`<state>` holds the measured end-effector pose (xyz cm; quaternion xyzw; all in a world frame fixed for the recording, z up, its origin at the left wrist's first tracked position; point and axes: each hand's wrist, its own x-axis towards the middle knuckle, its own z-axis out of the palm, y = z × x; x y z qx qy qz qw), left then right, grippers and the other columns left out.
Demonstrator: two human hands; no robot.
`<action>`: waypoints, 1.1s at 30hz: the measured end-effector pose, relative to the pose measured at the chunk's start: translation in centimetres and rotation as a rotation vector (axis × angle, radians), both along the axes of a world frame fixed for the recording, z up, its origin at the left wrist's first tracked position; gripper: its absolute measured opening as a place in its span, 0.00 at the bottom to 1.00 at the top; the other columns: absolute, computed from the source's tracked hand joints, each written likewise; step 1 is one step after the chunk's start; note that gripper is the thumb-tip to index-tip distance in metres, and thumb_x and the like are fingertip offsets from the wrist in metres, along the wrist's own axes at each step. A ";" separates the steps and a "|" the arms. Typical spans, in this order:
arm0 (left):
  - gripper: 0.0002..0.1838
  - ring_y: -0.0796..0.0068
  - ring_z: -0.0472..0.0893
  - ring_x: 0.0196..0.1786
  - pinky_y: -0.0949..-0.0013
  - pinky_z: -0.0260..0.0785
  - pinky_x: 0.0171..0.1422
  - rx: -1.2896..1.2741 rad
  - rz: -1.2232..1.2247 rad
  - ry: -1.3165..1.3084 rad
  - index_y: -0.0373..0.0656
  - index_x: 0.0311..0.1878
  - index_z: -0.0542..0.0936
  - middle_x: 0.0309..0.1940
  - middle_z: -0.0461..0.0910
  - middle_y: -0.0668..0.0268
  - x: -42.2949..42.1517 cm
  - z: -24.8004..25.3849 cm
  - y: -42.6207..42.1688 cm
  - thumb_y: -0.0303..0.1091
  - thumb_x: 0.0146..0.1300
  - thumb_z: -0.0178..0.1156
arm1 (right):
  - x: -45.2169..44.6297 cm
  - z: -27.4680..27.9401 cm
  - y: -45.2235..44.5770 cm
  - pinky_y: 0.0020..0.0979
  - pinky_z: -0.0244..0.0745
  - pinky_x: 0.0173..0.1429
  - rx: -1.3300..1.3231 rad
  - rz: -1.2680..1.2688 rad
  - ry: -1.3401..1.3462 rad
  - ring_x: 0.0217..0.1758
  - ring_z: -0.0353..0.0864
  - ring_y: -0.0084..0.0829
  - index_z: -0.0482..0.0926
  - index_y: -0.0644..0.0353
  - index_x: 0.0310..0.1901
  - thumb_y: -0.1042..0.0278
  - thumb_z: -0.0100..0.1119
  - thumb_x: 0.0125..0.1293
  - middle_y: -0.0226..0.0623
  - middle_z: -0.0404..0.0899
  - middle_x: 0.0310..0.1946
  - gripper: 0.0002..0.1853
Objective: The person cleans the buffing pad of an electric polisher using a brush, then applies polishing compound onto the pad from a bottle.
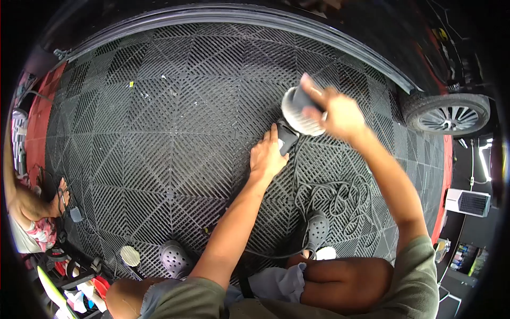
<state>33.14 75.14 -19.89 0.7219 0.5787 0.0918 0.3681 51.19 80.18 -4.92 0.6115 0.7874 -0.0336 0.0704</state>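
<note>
While a round, pale-faced pad (292, 117) with a dark back is over the black slatted floor (159, 154), clamped in the grip of the blurred right hand (332, 109), the left hand (266, 155) has its grip closed around a black tool (287, 139) just beside it. Loose loops of dark cable (340, 198) lie on the floor near a grey clog (317, 229), and a car wheel (447, 118) stands well apart to the right.

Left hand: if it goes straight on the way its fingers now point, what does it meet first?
The left hand, on the dark tool, would probably meet the left edge of the round white pad first. Depth is unclear, so it may pass just beside.
</note>
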 end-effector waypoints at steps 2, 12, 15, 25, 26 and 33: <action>0.54 0.48 0.83 0.59 0.52 0.77 0.65 -0.026 0.005 -0.006 0.39 0.80 0.56 0.65 0.77 0.51 -0.3 0.0 -0.1 0.45 0.55 0.75 | 0.5 -3.1 -1.4 0.48 0.84 0.54 0.038 0.114 0.015 0.48 0.88 0.54 0.58 0.33 0.81 0.34 0.58 0.69 0.55 0.82 0.50 0.42; 0.55 0.48 0.82 0.62 0.52 0.75 0.68 -0.082 -0.005 -0.040 0.39 0.80 0.57 0.69 0.74 0.49 -0.7 0.0 0.8 0.48 0.54 0.76 | 0.6 -3.4 -0.4 0.49 0.84 0.51 0.011 -0.009 -0.028 0.47 0.88 0.56 0.61 0.32 0.80 0.29 0.53 0.69 0.57 0.82 0.48 0.41; 0.55 0.48 0.82 0.62 0.52 0.74 0.68 -0.067 0.003 -0.053 0.38 0.80 0.57 0.69 0.74 0.49 -0.5 -0.3 0.7 0.48 0.54 0.76 | 0.6 -1.5 3.9 0.48 0.84 0.51 0.081 -0.209 -0.074 0.47 0.88 0.55 0.61 0.34 0.80 0.33 0.53 0.71 0.57 0.81 0.47 0.38; 0.54 0.52 0.85 0.57 0.56 0.79 0.63 0.003 -0.022 -0.007 0.37 0.80 0.56 0.63 0.77 0.52 -0.1 -0.2 -0.1 0.45 0.56 0.75 | 1.4 -1.7 4.9 0.49 0.86 0.47 0.103 -0.299 -0.171 0.45 0.89 0.56 0.54 0.35 0.82 0.34 0.53 0.73 0.60 0.81 0.50 0.40; 0.54 0.52 0.85 0.57 0.56 0.79 0.63 0.036 -0.013 0.003 0.37 0.80 0.56 0.63 0.77 0.52 -0.1 -0.3 -0.1 0.45 0.56 0.75 | 1.5 -1.0 5.1 0.49 0.86 0.48 0.131 -0.340 -0.116 0.46 0.89 0.56 0.56 0.34 0.81 0.34 0.54 0.72 0.60 0.81 0.50 0.40; 0.54 0.50 0.84 0.59 0.55 0.77 0.64 -0.034 -0.007 -0.021 0.38 0.80 0.57 0.64 0.77 0.50 -0.6 0.2 0.3 0.46 0.56 0.75 | -1.2 -2.6 1.0 0.52 0.85 0.48 0.036 -0.258 -0.062 0.44 0.89 0.57 0.58 0.34 0.81 0.33 0.55 0.71 0.64 0.81 0.49 0.40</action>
